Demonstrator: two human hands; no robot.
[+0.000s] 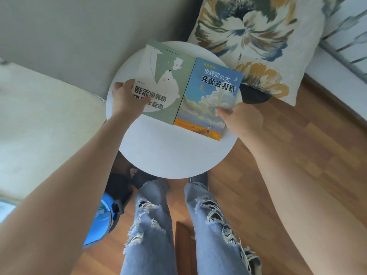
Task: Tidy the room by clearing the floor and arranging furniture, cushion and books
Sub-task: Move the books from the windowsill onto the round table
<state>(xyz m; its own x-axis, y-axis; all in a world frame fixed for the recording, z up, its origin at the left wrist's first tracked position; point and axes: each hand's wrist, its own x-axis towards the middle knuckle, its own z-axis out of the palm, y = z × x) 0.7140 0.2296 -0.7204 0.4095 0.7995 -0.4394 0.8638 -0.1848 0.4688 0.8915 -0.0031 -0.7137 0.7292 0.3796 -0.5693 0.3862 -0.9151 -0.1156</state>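
Note:
Two books lie side by side on a round white table (168, 151). The green book (168, 76) with a white bear on its cover is on the left; my left hand (127, 98) grips its near left corner, thumb on the cover. The blue book (210, 94) with clouds and dark lettering lies to the right, touching the green one. My right hand (240, 118) pinches its near right edge. A large flower-print cushion (256, 42) leans behind the table at the upper right.
A grey wall rises behind the table. A pale upholstered seat (39, 120) stands at the left. A blue object (99, 221) and dark items sit on the wooden floor (297, 147) beside my left leg. White striped bedding (345, 46) is at the far right.

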